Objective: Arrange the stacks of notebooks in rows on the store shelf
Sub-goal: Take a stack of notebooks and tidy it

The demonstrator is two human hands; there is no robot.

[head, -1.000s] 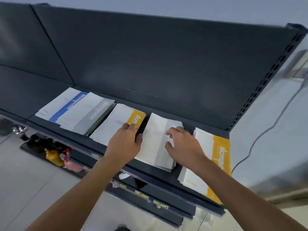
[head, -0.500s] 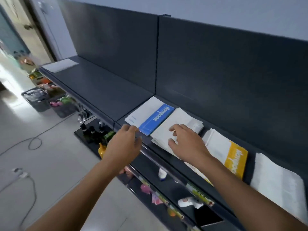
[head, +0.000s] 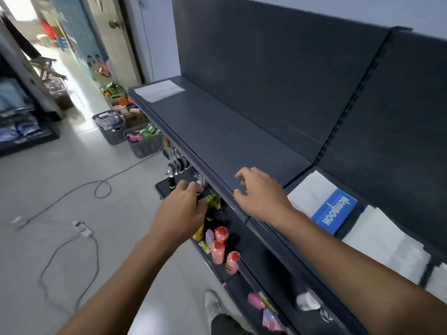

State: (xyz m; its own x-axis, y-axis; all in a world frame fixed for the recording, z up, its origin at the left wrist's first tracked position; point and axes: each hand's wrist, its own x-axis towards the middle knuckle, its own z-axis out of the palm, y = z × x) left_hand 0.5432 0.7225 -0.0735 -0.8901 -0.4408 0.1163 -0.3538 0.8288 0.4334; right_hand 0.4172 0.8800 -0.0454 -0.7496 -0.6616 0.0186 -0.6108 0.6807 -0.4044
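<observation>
Right hand (head: 260, 194) hovers spread and empty; left hand (head: 182, 210) empty too. Notebooks (head: 333, 211) look floppy, slippery: grip each stack's edges.

Notebook stacks at right: third stack (head: 439, 279) cut by the frame's right edge, cover unreadable; second stack (head: 387, 245) blurred, print not legible. Lower shelf goods: pink bottles (head: 221, 247) partly hidden under the shelf lip (head: 217, 187), labels too smeared to read; items behind the left hand (head: 181, 209) concealed. Far aisle (head: 55, 44) overexposed and blurred; both forearms cut by the bottom edge.
</observation>
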